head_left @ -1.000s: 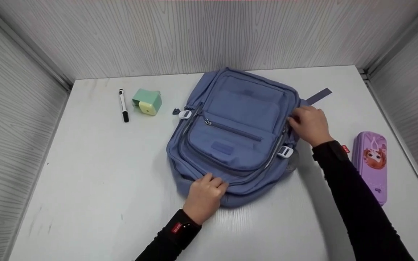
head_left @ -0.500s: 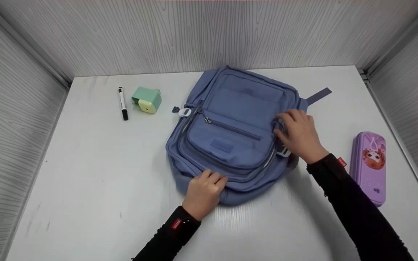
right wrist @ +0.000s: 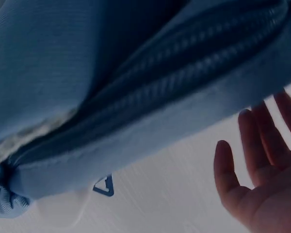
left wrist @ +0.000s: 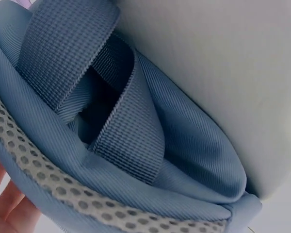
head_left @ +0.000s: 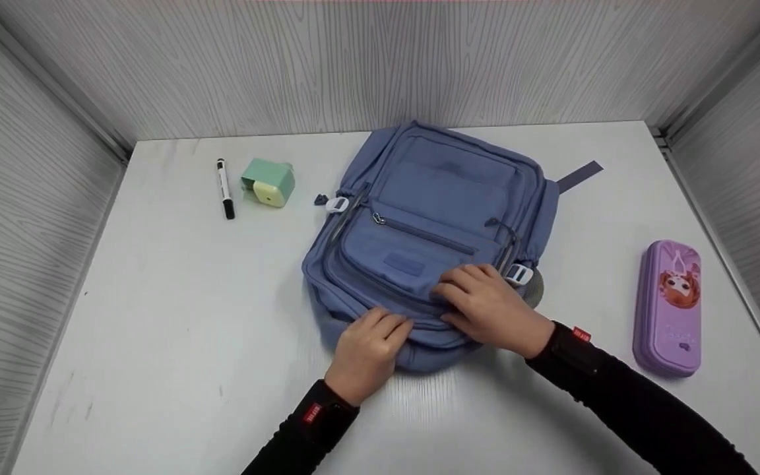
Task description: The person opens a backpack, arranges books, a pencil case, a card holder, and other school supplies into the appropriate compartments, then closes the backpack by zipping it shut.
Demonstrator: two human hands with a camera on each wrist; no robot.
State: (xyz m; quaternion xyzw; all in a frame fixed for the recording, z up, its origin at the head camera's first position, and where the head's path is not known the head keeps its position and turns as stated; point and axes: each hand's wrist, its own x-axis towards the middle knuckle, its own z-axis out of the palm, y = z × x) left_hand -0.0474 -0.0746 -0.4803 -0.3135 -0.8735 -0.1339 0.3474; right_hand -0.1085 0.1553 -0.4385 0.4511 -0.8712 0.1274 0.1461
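A blue backpack [head_left: 439, 191] lies on the white table with its front upward, its main zipper partly undone along the near side. My left hand [head_left: 368, 346] grips the near rim of the bag with curled fingers. In the left wrist view, fingertips [left wrist: 14, 211] show beside a mesh edge and folded webbing straps [left wrist: 133, 126]. Over the near right part of the bag is my right hand [head_left: 489, 303], holding nothing. Its fingers are spread and slightly bent beside the zipper [right wrist: 184, 73] in the right wrist view.
On the right lies a purple pencil case [head_left: 670, 310]. Left of the bag are a black-and-white marker [head_left: 225, 189] and a green-and-yellow pencil sharpener [head_left: 269, 183]. A strap end [head_left: 580, 177] sticks out at the bag's right. Grey wood-grain panels [head_left: 380, 66] border the table.
My right hand has left the bag's right side and moved down and left toward the near rim, exposing a zipper pull. My left hand keeps its hold.
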